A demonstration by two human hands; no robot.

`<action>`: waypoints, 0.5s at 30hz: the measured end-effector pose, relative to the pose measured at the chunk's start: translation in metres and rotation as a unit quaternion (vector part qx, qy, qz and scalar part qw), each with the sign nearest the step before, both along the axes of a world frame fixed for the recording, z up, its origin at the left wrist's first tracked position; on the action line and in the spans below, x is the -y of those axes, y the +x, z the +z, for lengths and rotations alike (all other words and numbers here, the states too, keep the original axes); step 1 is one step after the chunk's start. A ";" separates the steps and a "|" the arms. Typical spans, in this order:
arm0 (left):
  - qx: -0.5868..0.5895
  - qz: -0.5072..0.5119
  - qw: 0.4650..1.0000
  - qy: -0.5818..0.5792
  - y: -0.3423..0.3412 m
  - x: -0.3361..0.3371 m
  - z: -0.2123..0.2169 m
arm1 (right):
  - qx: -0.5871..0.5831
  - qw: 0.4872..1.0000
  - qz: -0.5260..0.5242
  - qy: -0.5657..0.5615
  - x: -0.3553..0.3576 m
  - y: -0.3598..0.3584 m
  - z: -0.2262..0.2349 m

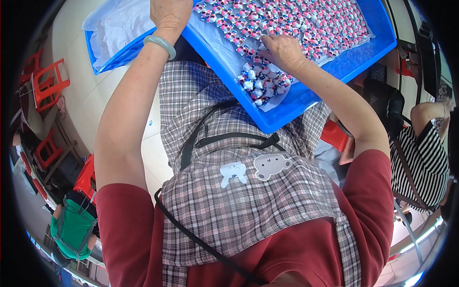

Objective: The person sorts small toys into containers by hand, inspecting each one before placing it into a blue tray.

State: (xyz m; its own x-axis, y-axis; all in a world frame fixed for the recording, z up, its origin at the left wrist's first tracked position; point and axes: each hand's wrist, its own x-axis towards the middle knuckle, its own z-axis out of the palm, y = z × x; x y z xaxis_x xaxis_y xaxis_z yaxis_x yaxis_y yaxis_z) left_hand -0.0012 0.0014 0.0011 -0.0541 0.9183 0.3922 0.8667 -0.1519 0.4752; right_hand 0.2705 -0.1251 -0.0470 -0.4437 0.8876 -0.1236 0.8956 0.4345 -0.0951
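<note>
A large blue tray (330, 86), lined with white paper, rests across my lap. Rows of small pink, white and blue figurines (287, 21) cover much of its liner. In the tray's near corner lies a loose heap of similar figurines (263, 83), several with their white sides up. My right hand (284, 52) reaches over the tray, its thumb and forefinger bent at the edge of the rows; what lies between the fingertips is hidden. At the upper edge of the view, my left hand (169, 14), above a pale bangle, is by the tray's left corner, its fingers out of sight.
Left of the tray is a second blue tray (119, 60) with crumpled white paper. Red stools (48, 83) stand on the tiled floor at the left. A person in a striped garment (418, 167) sits close by on the right; a green-clad person (74, 229) is at lower left.
</note>
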 end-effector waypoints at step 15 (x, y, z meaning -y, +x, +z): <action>-0.005 0.002 1.000 0.000 -0.001 0.001 0.000 | -0.010 0.992 0.093 0.081 -0.005 0.022 0.004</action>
